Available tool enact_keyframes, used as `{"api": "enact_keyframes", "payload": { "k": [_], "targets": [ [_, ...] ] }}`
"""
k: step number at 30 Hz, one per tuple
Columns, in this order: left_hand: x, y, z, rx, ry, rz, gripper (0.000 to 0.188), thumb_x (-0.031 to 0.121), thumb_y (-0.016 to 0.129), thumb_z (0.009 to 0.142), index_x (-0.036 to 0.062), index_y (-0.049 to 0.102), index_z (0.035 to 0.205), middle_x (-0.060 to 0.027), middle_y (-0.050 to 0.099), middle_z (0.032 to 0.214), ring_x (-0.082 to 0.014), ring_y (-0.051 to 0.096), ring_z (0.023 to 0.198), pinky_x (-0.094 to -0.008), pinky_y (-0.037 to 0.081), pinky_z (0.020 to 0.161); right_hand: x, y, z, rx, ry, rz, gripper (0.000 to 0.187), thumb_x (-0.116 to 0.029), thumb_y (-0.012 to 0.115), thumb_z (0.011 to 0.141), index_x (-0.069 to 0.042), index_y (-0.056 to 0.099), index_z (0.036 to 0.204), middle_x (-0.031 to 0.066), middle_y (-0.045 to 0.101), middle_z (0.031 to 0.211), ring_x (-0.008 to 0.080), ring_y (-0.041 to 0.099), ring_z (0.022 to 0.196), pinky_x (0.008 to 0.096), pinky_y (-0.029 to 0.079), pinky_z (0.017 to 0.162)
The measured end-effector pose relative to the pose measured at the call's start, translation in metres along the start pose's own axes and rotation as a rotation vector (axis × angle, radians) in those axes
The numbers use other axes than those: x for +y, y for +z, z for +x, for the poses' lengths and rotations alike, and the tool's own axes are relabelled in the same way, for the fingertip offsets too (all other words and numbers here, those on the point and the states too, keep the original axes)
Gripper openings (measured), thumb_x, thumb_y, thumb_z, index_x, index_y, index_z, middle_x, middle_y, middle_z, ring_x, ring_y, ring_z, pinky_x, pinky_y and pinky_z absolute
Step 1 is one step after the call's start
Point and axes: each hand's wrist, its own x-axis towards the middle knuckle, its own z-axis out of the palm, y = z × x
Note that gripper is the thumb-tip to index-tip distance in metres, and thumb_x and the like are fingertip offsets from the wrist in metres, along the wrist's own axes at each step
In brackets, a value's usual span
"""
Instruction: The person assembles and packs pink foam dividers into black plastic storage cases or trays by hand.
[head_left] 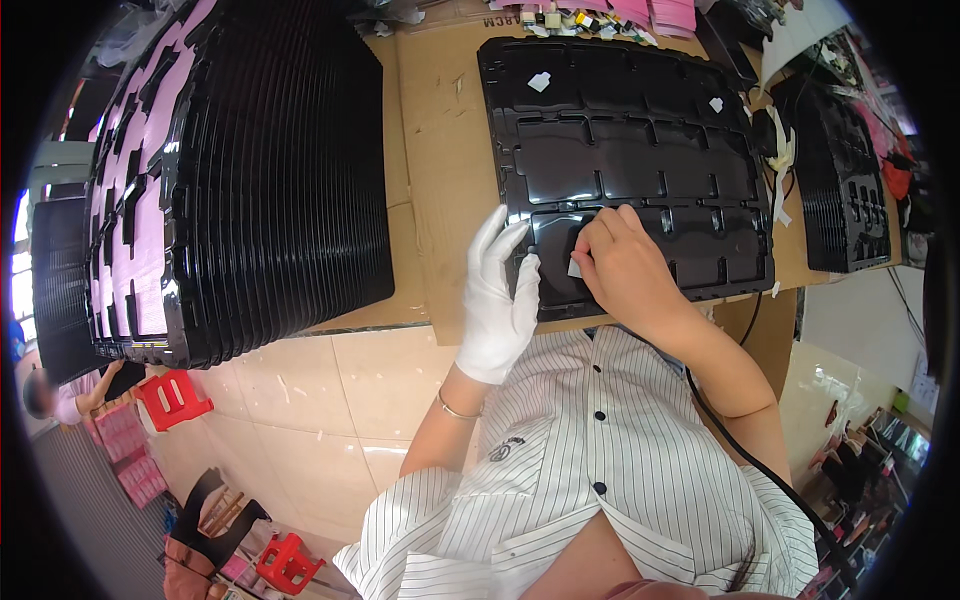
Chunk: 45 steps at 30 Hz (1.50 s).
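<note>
Head camera puts the black compartment tray (560, 165) before me on the cardboard-covered surface (440, 130), and I take that tray as my landmark. At its near-left compartment, the bare right hand (625, 255) has its fingers bunched in a pinch on 1 small pale piece (574, 267), whose edge shows beneath the thumb. At the tray's left rim sits the gloved left hand (495, 310), its fingers loosely apart with a gap to the thumb; I see nothing in its grasp and cannot tell whether it presses on the rim. Within the tray's far row lie 2 white scraps (540, 82). Left of the tray stands a tall stack of black trays (290, 180).

My worry is the pale piece: a slack pinch could drop it or leave it crooked, and the fingers hide most of it from me. The tray looks thin, so uneven pressure could flex it or make it skid. A knock from the left arm might shift the stack.

As for writing, dark printed characters (502, 21) mark the cardboard beyond the tray, and an embroidered emblem (505, 450) sits on the striped shirt (640, 430), nearer me than the tray. I can make out no label on the tray.
</note>
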Motion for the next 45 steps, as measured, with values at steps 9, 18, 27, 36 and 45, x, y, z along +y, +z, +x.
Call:
{"api": "enact_keyframes", "payload": {
  "k": [9,18,27,36,45],
  "targets": [
    [-0.008,0.005,0.0,0.048,0.037,0.045,0.037,0.006,0.055,0.094,0.005,0.05,0.131,-0.0172,0.04,0.147,-0.0313,0.048,0.129,-0.0386,0.04,0.107,0.021,-0.01,-0.006,-0.099,-0.297,0.315,0.01,-0.001,0.067,0.083,-0.001,0.058,0.087,0.0095,0.055,0.092,0.0271,0.054,0.091,0.034,0.047,0.077],
    [-0.002,0.003,0.003,0.063,0.051,0.068,0.036,0.005,0.055,0.094,0.0041,0.051,0.13,-0.0192,0.044,0.143,-0.0332,0.049,0.129,-0.0396,0.04,0.107,0.085,-0.033,0.082,0.03,0.443,1.569,0.021,-0.008,0.064,0.093,-0.001,0.061,0.113,0.0096,0.066,0.096,0.0117,0.063,0.084,0.0233,0.053,0.078],
    [0.003,0.001,0.003,0.038,-0.004,0.039,0.032,0.009,0.057,0.095,0.0025,0.054,0.126,-0.0199,0.045,0.142,-0.0332,0.05,0.126,-0.0389,0.043,0.105,0.096,-0.017,0.189,-0.045,0.381,0.462,0.024,-0.002,0.07,0.083,0.004,0.063,0.105,0.0076,0.068,0.088,0.0122,0.066,0.074,0.0239,0.054,0.065],
    [0.003,-0.004,0.008,0.022,-0.02,0.003,0.027,0.006,0.055,0.097,0.0006,0.056,0.123,-0.0219,0.045,0.14,-0.0303,0.06,0.115,-0.0356,0.05,0.094,0.09,-0.02,0.213,-0.327,0.334,0.134,0.03,-0.012,0.08,0.074,0.002,0.067,0.097,0.0085,0.068,0.08,0.0186,0.066,0.071,0.0322,0.053,0.066],
    [-0.001,-0.003,0.005,0.019,-0.041,-0.047,0.026,0.008,0.055,0.097,0.0036,0.056,0.123,-0.0203,0.045,0.141,-0.0302,0.057,0.119,-0.0364,0.047,0.099,0.089,-0.008,0.192,0.01,0.16,0.056,0.023,-0.011,0.08,0.074,0.001,0.067,0.088,0.0145,0.068,0.08,0.0254,0.067,0.075,0.0347,0.053,0.072]
  ]
}}
